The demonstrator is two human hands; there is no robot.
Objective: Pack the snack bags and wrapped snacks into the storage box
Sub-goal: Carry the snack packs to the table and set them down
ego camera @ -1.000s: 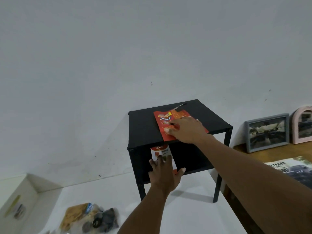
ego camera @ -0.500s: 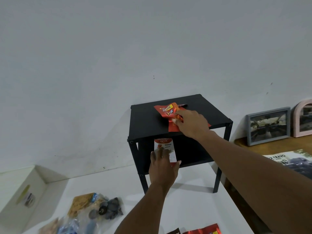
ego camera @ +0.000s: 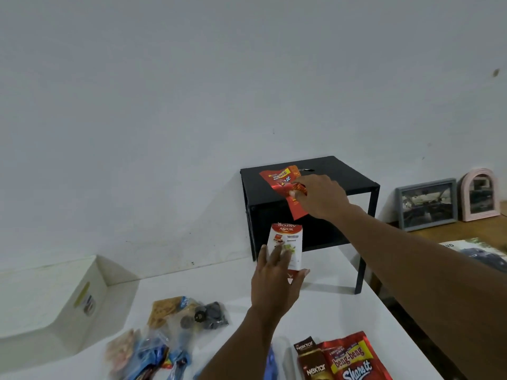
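My right hand (ego camera: 319, 197) pinches a red Beng-Beng snack bag (ego camera: 282, 183), lifting it off the top of the black shelf (ego camera: 348, 174). My left hand (ego camera: 275, 283) holds a white and red Astor snack box (ego camera: 288, 242) in front of the shelf's lower opening. The white storage box (ego camera: 49, 303) stands at the left on the white table (ego camera: 343, 308). Clear bags of biscuits and wrapped snacks (ego camera: 189, 316) lie at the front left. A brown Nextar pack (ego camera: 312, 363) and a second red Beng-Beng bag (ego camera: 356, 357) lie at the front right.
Behind the table on the right, a wooden surface (ego camera: 466, 231) carries a grey picture frame (ego camera: 426, 204), a pink arched frame (ego camera: 480, 194) and a magazine (ego camera: 477, 252). A plain white wall rises behind the shelf.
My right hand has pulled the red bag up and toward the shelf's front edge. My left hand has drawn the Astor box out from under the shelf. The view has tilted down, showing more table.
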